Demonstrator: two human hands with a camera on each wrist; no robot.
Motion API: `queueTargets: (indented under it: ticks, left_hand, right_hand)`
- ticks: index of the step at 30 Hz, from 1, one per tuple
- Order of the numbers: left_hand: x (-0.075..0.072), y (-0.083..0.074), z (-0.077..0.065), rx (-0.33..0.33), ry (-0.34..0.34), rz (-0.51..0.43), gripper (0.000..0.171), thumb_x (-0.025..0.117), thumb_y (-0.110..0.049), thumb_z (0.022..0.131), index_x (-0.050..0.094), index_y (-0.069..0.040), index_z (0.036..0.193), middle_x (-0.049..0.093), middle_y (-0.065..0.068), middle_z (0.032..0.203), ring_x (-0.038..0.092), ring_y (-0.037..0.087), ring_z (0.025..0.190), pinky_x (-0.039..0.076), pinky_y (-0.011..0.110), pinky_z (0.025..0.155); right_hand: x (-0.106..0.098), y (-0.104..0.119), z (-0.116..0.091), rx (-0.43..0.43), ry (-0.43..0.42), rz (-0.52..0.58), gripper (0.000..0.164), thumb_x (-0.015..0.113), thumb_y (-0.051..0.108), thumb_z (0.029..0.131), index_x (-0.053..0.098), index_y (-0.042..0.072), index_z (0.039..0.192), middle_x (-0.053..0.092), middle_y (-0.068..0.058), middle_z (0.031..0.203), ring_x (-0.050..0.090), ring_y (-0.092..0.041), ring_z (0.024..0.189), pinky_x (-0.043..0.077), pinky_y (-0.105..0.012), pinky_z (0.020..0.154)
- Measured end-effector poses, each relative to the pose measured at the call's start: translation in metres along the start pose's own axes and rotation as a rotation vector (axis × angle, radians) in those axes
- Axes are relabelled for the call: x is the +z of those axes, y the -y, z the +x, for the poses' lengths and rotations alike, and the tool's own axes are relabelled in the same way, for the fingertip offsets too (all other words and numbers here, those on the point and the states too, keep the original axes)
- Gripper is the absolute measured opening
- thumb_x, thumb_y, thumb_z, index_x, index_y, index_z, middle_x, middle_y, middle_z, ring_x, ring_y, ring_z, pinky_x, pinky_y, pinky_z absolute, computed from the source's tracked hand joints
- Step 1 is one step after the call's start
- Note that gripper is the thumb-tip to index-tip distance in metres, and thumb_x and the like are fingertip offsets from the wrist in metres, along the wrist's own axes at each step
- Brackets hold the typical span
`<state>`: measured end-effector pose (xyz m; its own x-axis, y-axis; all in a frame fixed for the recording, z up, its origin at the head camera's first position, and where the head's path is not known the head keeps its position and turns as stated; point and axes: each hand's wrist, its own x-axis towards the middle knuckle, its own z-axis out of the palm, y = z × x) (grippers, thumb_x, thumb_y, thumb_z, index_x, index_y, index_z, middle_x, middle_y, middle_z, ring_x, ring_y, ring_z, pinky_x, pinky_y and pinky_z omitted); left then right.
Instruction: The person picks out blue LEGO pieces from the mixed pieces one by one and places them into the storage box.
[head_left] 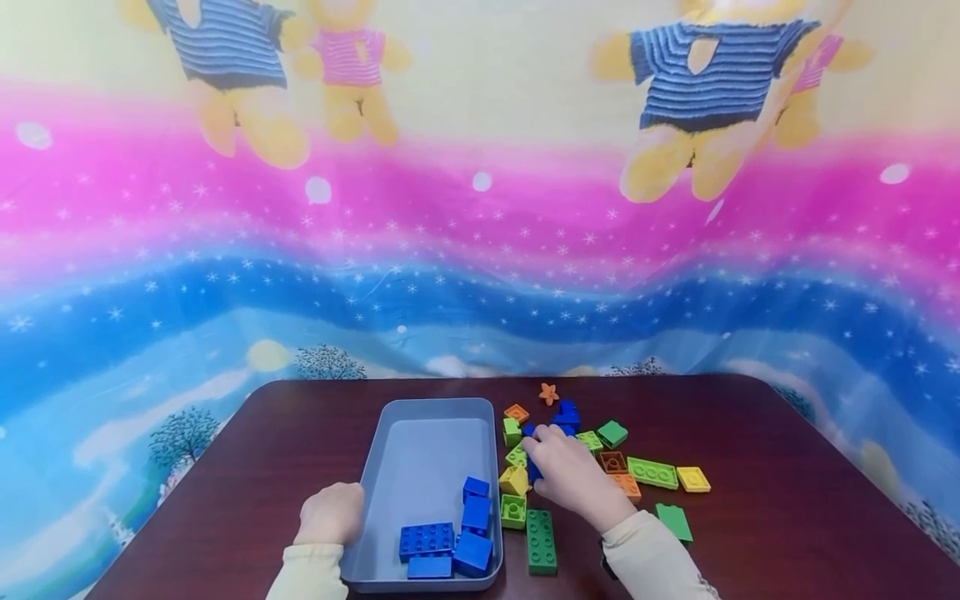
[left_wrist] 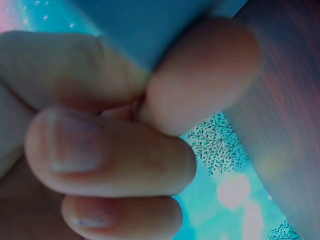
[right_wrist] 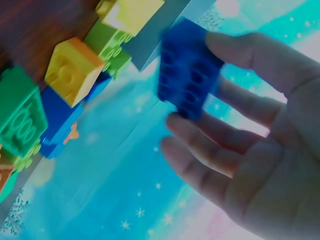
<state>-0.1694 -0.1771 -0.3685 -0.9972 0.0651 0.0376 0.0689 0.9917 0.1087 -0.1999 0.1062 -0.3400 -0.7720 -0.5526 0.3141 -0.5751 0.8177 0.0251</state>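
Note:
My left hand (head_left: 331,513) grips the left rim of a grey-blue tray (head_left: 390,433), thumb and fingers pinching its edge in the left wrist view. Several blue bricks (head_left: 427,540) lie inside the tray, towards its near right corner. Over the brick pile on the right, my right hand (head_left: 567,472) holds a blue building brick (right_wrist: 190,67) between thumb and fingers. In the head view the hand hides most of that brick. More blue bricks (head_left: 567,414) lie just beyond the hand.
Beside the tray are loose green (head_left: 541,542), yellow (head_left: 693,479) and orange bricks (head_left: 516,412), with a brown brick (head_left: 612,462) among them. An orange flower piece (head_left: 549,393) lies near the table's far edge. A printed curtain (head_left: 480,275) hangs behind the dark table (head_left: 300,433).

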Motion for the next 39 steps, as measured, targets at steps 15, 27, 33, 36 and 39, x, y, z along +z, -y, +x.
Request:
queueTargets:
  ticks: [15,27,33,36,39]
  left_hand:
    - [0.0,0.0,0.0,0.0,-0.003,-0.01,0.018,0.057,0.006,0.071,0.051,-0.005,0.058,0.046,0.004,0.054,0.044,0.018,0.049,0.04,0.038,0.042]
    - [-0.001,0.0,-0.001,0.003,-0.009,-0.01,0.018,0.057,0.005,0.072,0.051,-0.005,0.058,0.045,0.004,0.053,0.044,0.017,0.048,0.04,0.037,0.042]
    - [-0.001,0.0,-0.001,-0.001,0.005,-0.013,0.019,0.057,0.005,0.073,0.05,-0.005,0.059,0.045,0.004,0.054,0.043,0.017,0.049,0.04,0.037,0.042]
    - [-0.001,0.0,-0.001,-0.002,0.012,-0.01,0.02,0.057,0.005,0.073,0.05,-0.005,0.058,0.044,0.004,0.054,0.043,0.017,0.048,0.039,0.036,0.042]
    - [-0.001,0.0,0.0,-0.002,0.012,-0.007,0.019,0.058,0.005,0.072,0.05,-0.005,0.058,0.044,0.004,0.054,0.043,0.017,0.049,0.039,0.037,0.042]
  right_hand:
    - [0.008,0.026,0.025,-0.068,-0.152,-0.015,0.039,0.075,0.02,0.07,0.061,0.005,0.104,0.057,-0.011,0.101,0.055,-0.022,0.09,0.048,-0.033,0.071]
    - [0.021,0.051,0.037,-0.131,-0.121,-0.017,0.036,0.074,0.023,0.073,0.062,0.007,0.103,0.057,-0.008,0.097,0.053,-0.019,0.088,0.047,-0.029,0.073]
    - [0.033,0.061,0.042,-0.143,-0.099,-0.028,0.036,0.073,0.026,0.075,0.061,0.008,0.104,0.056,-0.006,0.096,0.051,-0.017,0.087,0.047,-0.027,0.071]
    - [0.037,0.062,0.042,-0.13,-0.077,-0.012,0.037,0.073,0.026,0.075,0.061,0.009,0.105,0.056,-0.006,0.097,0.051,-0.017,0.087,0.047,-0.028,0.072]
    - [0.04,0.063,0.042,-0.145,-0.051,0.011,0.038,0.073,0.026,0.075,0.061,0.009,0.106,0.056,-0.006,0.098,0.051,-0.016,0.088,0.047,-0.028,0.074]
